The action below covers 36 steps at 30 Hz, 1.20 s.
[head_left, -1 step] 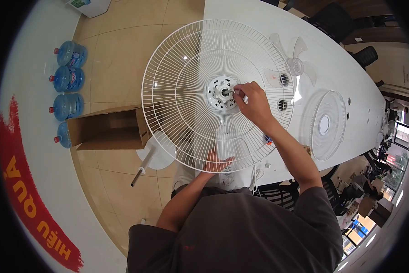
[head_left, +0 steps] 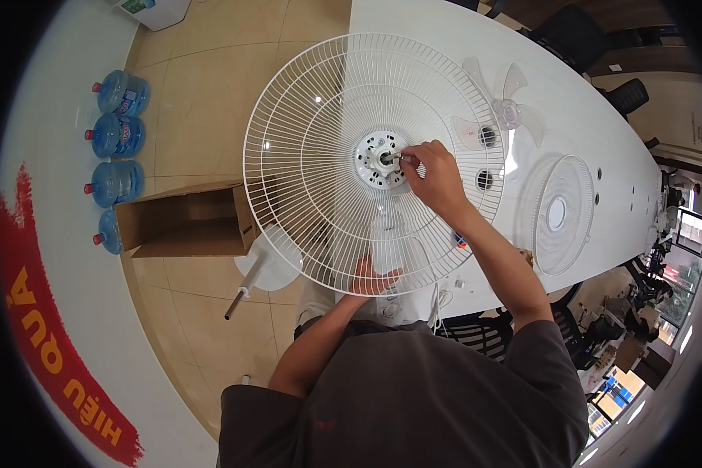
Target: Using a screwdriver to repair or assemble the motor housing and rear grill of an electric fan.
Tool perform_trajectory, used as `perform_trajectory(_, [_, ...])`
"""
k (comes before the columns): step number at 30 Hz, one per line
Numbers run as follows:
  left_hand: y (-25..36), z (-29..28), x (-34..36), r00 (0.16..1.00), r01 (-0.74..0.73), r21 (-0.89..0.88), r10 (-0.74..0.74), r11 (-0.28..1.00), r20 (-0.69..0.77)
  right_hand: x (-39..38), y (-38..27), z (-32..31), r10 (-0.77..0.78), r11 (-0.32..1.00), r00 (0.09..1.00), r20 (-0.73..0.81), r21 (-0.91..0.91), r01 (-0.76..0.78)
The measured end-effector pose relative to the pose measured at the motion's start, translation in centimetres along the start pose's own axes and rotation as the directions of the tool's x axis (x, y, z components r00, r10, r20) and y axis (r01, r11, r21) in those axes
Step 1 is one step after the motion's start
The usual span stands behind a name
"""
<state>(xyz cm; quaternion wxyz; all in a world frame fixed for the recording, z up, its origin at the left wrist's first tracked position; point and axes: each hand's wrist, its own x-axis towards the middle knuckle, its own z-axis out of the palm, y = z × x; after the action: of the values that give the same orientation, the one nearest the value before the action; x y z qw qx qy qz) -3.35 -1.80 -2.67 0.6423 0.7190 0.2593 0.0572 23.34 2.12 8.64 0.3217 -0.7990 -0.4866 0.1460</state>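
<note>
A large white wire fan grille [head_left: 288,148] faces up in front of me, over the table's left edge. At its centre sits a white hub with dark slots [head_left: 368,173], with a short metal shaft [head_left: 387,158] rising from it. My right hand [head_left: 433,175] reaches over the grille, thumb and fingers pinched together beside the shaft; what they pinch is too small to make out. My left hand [head_left: 373,279] is behind the grille's near edge, seen through the wires, fingers apart. A pale fan body [head_left: 386,238] shows behind the wires near it.
On the white table [head_left: 600,179] lie a clear fan blade [head_left: 509,113], a second round grille [head_left: 556,212] and white cable [head_left: 442,300]. To the left stand an open cardboard box [head_left: 183,226], a white base with a pole [head_left: 269,261] and several blue water bottles [head_left: 120,136].
</note>
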Motion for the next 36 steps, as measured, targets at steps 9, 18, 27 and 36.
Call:
perform_trajectory(9, [-1.2,0.6,-0.2,1.000,-0.012,0.011,0.012,1.000,0.000,-0.7,0.2,0.8,-0.114,0.989,0.986,-0.123,-0.105,0.101])
perform_trajectory(18, [-1.0,0.3,-0.1,0.998,0.048,0.002,-0.048,0.999,0.037,0.6,-0.5,0.1,0.149,0.989,0.988,-0.043,-0.019,-0.150])
perform_trajectory(27, [-2.0,0.8,-0.2,0.991,0.131,-0.072,-0.128,0.989,0.044,2.1,-1.6,-0.3,0.311,0.949,0.947,0.080,-0.084,-0.305])
perform_trajectory(36, [-3.3,1.4,-0.5,0.999,-0.026,0.144,0.023,0.989,0.027,1.8,0.4,-0.8,0.209,0.977,0.978,-0.006,0.043,-0.209])
